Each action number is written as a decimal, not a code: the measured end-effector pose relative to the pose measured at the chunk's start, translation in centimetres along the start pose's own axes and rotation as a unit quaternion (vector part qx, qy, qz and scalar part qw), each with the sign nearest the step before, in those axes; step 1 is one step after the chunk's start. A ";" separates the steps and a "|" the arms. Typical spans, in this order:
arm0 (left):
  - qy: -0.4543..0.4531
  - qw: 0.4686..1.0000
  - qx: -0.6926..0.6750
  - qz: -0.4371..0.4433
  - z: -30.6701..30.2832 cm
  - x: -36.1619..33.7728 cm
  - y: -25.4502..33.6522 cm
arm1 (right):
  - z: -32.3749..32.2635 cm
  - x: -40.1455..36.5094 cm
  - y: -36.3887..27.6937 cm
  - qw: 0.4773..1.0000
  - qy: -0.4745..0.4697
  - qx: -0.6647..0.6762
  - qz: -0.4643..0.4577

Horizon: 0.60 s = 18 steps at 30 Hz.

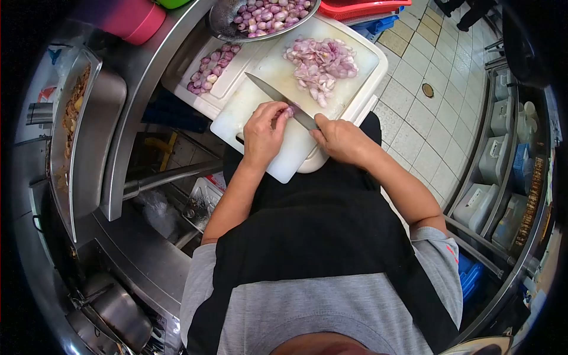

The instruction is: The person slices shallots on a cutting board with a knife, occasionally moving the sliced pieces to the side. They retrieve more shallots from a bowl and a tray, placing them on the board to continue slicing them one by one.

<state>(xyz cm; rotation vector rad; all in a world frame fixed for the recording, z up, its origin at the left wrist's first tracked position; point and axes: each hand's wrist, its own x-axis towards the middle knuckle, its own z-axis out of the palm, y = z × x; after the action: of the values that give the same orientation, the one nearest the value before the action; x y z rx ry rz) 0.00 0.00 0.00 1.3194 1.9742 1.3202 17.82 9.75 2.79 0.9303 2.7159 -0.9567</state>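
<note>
My left hand [264, 131] pinches a small peeled shallot [289, 110] in its fingertips, close over the white cutting board [283, 160]. A kitchen knife [271, 90] is gripped by its handle in my right hand [343, 139]. The blade points away to the upper left and lies right beside the shallot. Beyond the knife, a heap of sliced shallots [325, 64] covers the far part of the board. Whole peeled shallots [212, 70] sit in a recess to the left of the board.
A metal bowl [260, 36] of whole shallots stands at the far edge, near a red basket [355, 8]. Along the left runs a steel counter [145, 77] with a tray of brown food [76, 103]. Shelves with grey containers [494, 157] line the right, beyond the tiled floor [426, 106].
</note>
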 end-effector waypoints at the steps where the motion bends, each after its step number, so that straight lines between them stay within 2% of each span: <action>1: 0.010 0.996 0.054 0.068 0.1 0.1 -0.2 | -0.3 0.2 0.3 1.000 0.002 0.029 -0.009; 2: 0.020 0.985 0.108 0.134 0.2 0.2 -0.3 | -0.5 0.4 0.5 0.998 0.005 0.058 -0.017; 3: 0.017 0.982 0.123 0.141 -0.6 0.0 0.1 | -1.0 0.2 0.0 0.997 0.013 0.068 -0.026; 5: 0.002 0.961 0.215 0.173 -0.4 0.0 0.6 | -3.5 -0.4 -0.2 0.983 -0.092 0.154 0.050; 6: 0.004 0.961 0.214 0.173 -0.3 -0.1 0.8 | -0.6 -0.2 2.6 0.993 0.054 0.061 -0.084; 7: 0.001 0.958 0.237 0.163 -0.5 -0.1 1.0 | -0.8 -0.5 1.9 0.993 0.054 0.061 -0.085; 9: -0.003 0.954 0.257 0.152 -0.4 -0.3 1.1 | -1.4 -1.8 0.7 0.996 0.053 -0.040 -0.052; 12: 0.036 0.955 0.231 0.181 -0.5 -0.5 0.9 | -1.4 -3.0 0.1 0.988 0.087 -0.104 -0.073; 14: 0.016 0.974 0.161 0.158 -0.9 -0.8 0.7 | -1.7 -3.8 -0.2 0.986 0.097 -0.109 -0.083; 18: 0.020 0.969 0.182 0.164 -0.8 -0.8 0.7 | -2.4 -4.9 -1.2 0.984 0.086 -0.132 -0.082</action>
<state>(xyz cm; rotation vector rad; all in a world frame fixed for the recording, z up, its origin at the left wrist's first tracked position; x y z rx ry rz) 0.04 -1.03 0.85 1.8717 2.1675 1.1595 21.26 7.96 6.82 0.7810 3.0067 -0.5373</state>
